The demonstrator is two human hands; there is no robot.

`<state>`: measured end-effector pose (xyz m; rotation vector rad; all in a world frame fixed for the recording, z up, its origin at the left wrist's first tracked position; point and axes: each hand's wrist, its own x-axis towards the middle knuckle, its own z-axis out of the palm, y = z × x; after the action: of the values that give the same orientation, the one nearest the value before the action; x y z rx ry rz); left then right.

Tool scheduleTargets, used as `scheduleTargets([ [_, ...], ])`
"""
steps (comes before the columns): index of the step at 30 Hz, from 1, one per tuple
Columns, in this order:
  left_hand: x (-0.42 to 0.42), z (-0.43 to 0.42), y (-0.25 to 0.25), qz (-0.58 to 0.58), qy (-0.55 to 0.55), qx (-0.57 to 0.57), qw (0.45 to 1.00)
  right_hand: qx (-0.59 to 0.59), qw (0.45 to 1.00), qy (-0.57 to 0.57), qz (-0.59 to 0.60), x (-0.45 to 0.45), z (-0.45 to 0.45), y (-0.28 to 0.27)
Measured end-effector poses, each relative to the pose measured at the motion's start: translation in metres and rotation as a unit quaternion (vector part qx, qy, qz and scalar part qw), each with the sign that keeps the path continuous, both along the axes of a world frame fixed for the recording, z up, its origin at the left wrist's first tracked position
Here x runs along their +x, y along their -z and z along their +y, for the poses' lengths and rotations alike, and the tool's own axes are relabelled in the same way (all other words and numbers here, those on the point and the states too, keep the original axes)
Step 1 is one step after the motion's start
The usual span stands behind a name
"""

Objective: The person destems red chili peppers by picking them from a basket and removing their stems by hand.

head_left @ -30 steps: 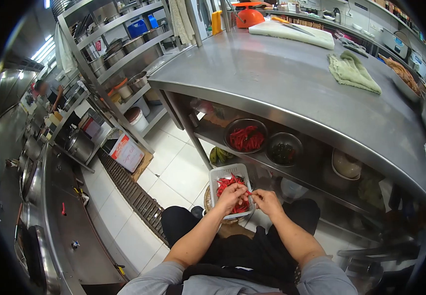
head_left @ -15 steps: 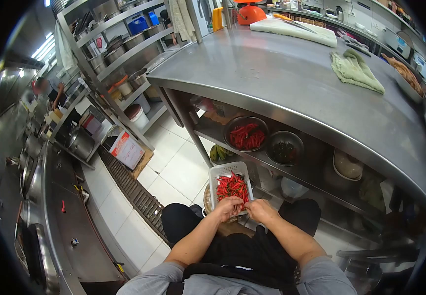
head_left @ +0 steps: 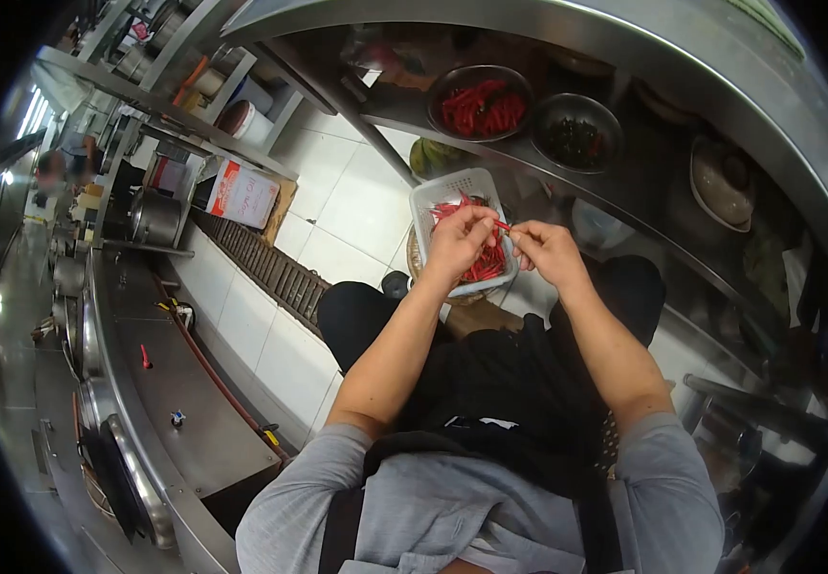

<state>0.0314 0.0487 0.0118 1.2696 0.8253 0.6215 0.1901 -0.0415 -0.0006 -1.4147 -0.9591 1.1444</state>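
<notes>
A thin red chili pepper (head_left: pixel 502 226) spans the gap between my two hands, above the basket. My left hand (head_left: pixel 460 247) pinches one end of it between thumb and fingers. At its other end, the fingertips of my right hand (head_left: pixel 550 254) are closed on it. Below them, between my knees, sits a white perforated plastic basket (head_left: pixel 420 203) with many red chilies (head_left: pixel 486 266) inside, partly covered by my hands. On the shelf just beyond stand a metal bowl of red chilies (head_left: pixel 481 107) and a metal bowl with small dark green bits (head_left: pixel 576 134).
A steel worktable (head_left: pixel 567 13) overhangs the shelf. A lidded pot (head_left: pixel 723 182) sits farther right on that shelf. To the left are a floor drain grate (head_left: pixel 261 273), a red-and-white box (head_left: pixel 242 193) and a steel stove counter (head_left: pixel 184 378). People stand far left.
My view has tilted down toward the shelf and basket. Both hands have lifted and drawn slightly apart, so the red chili between them now shows.
</notes>
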Motion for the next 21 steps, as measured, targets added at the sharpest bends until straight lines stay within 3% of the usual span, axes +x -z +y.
scheduleTargets([
  [4,0.002,-0.003,-0.002,-0.023,0.018,-0.024,0.999,0.018,1.000,-0.006,0.012,0.005,-0.001,0.002],
  [6,0.004,-0.005,-0.002,-0.083,0.007,-0.089,0.993,0.031,0.999,-0.009,0.020,0.005,-0.001,0.000],
  [18,0.000,0.004,-0.003,-0.146,0.043,-0.226,0.962,0.112,0.980,-0.045,-0.155,-0.001,-0.008,-0.020],
  [20,-0.003,0.005,-0.001,-0.128,0.051,-0.234,0.962,0.257,0.926,-0.034,-0.275,-0.001,-0.006,-0.015],
  [21,-0.004,0.006,0.001,-0.110,0.061,-0.244,0.962,0.258,0.926,-0.034,-0.275,-0.002,-0.007,-0.013],
])
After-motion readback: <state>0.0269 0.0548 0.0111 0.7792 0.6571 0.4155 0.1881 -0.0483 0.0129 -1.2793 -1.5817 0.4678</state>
